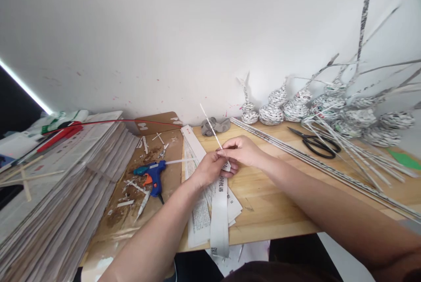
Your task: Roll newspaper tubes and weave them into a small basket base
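I log left hand curled closed on paper strip, right hand pinching thin rod; uneven pressure could, I judge, skew the strip.

At lower centre, your paper strip is white with black print. Left of centre, your glue gun is blue with an orange trigger; right, your scissors are black.

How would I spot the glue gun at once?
Find the thick paper stack at the picture's left. Just right of it, on a stained brown board, lies the glue gun. Unlike the pale scraps around it, it is bright blue with an orange trigger.
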`<control>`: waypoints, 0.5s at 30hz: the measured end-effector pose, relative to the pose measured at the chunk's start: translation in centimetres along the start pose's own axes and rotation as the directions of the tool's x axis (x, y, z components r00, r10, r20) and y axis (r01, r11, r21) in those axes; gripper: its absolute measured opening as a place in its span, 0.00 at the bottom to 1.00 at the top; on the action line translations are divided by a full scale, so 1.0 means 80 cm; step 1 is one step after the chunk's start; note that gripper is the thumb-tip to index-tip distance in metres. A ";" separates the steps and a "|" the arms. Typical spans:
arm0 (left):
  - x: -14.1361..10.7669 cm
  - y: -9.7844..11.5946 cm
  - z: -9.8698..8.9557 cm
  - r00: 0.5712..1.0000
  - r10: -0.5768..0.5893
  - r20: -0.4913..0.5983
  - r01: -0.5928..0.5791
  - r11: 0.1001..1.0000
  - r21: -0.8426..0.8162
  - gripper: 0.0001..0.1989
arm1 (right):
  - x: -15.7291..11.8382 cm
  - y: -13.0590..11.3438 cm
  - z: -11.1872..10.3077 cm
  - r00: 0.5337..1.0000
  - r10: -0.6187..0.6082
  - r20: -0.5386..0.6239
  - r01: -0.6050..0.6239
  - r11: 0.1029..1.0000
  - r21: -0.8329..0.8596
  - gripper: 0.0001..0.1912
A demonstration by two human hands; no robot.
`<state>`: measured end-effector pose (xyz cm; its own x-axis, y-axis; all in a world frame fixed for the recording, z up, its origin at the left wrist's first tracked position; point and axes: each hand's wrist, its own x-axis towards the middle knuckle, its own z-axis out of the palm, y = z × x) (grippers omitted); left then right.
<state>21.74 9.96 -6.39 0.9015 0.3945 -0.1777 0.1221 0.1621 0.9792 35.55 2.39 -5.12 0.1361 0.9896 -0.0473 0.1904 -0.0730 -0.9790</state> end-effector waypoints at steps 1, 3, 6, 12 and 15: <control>0.000 0.000 0.001 1.000 -0.013 -0.006 0.013 1.000 0.005 0.21 | 0.000 0.002 0.002 1.000 -0.013 -0.028 0.014 1.000 0.011 0.19; -0.002 0.001 0.002 0.999 -0.041 0.002 0.041 0.999 0.015 0.22 | 0.002 0.005 0.002 0.998 -0.019 -0.055 0.022 0.999 0.046 0.18; -0.007 0.004 -0.002 0.993 -0.107 0.053 0.102 0.992 0.075 0.23 | 0.006 0.009 -0.006 0.993 -0.020 -0.115 0.034 0.991 0.129 0.17; -0.016 0.017 -0.012 0.986 -0.138 0.098 0.113 0.967 0.229 0.29 | 0.015 0.031 -0.030 0.991 0.001 -0.131 0.027 0.977 0.210 0.17; -0.009 0.031 -0.012 0.991 0.020 -0.133 0.010 0.976 0.216 0.28 | 0.021 0.038 -0.035 0.991 -0.003 -0.137 0.039 0.963 0.267 0.18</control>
<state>20.99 10.97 -3.93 0.8406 0.5144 -0.1698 0.2174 -0.0332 0.9755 39.08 3.47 -7.62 0.2670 0.9635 -0.0173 -0.0711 0.0018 -0.9975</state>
